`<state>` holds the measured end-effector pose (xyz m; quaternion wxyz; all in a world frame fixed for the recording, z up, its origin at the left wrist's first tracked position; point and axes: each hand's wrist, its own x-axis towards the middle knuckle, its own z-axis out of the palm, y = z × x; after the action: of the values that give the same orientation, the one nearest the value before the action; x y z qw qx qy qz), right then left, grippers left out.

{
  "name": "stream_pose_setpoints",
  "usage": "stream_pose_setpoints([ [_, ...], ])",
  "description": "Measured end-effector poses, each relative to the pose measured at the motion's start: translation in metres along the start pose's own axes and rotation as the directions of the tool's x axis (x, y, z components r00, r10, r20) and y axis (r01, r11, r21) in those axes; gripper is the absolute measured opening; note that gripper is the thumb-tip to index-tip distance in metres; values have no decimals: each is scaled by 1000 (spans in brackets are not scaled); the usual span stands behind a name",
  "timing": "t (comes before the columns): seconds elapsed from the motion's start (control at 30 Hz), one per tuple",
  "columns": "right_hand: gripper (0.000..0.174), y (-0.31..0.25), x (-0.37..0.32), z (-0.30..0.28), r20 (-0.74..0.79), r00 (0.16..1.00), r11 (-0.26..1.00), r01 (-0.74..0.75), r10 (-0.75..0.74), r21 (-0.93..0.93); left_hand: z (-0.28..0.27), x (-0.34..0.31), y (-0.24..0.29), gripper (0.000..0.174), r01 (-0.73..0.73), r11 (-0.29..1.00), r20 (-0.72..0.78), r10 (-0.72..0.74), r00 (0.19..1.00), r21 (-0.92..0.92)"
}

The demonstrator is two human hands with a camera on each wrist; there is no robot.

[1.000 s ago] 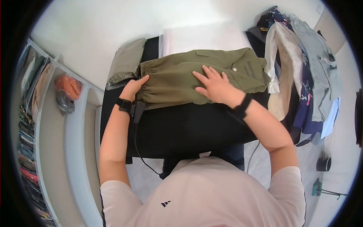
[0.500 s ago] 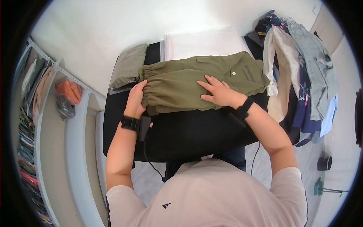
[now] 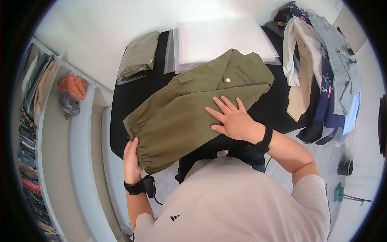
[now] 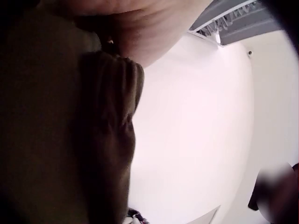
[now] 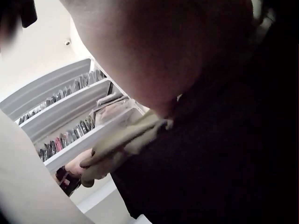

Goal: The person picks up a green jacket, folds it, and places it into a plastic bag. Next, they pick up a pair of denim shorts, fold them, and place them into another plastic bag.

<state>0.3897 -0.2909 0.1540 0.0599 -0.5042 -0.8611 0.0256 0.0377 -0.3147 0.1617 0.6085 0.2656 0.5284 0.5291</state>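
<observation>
A pair of olive green trousers [image 3: 189, 105], folded lengthwise, lies slantwise over the black table, its gathered cuffs toward the person. Lettering and a pale button show at the far end. My left hand [image 3: 131, 161] grips the cuff end, thumb on top and the other fingers hidden beneath. In the left wrist view the gathered cuff [image 4: 112, 88] hangs dark beside the hand [image 4: 159, 28]. With fingers spread, my right hand [image 3: 238, 121] rests on the trousers near their front edge. The right wrist view shows the folded cuff end [image 5: 117, 144] in the left hand.
Clear plastic bags [image 3: 221, 36] are stacked at the table's [image 3: 133, 97] back. A bagged olive garment [image 3: 139, 54] lies at its back left. Several loose clothes [image 3: 334, 64] drape over the right end. Shelves [image 3: 76, 161] with packed clothes stand at the left.
The trousers have turned, their cuff end swinging toward the person with the left hand. The right hand has moved slightly nearer the body, still on the fabric. More of the plastic bags shows.
</observation>
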Motion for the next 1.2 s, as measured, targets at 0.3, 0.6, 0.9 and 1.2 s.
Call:
stream_pose_setpoints([
  [0.3,56,-34,31,-28,-83,994,994,74,-68,77,-12,-1,-1,34,-1,1000,126,5,992,-31],
  [0.6,59,-83,65,27,-45,991,984,132,-127,123,10,-2,13,33,-79,997,136,81,987,-24],
  [0.9,54,-61,68,20,37,983,886,144,-178,441,112,12,66,26,-220,951,283,154,947,216],
  [1.2,39,38,52,-4,398,917,-428,-350,25,833,193,70,30,18,-289,868,425,102,899,404],
])
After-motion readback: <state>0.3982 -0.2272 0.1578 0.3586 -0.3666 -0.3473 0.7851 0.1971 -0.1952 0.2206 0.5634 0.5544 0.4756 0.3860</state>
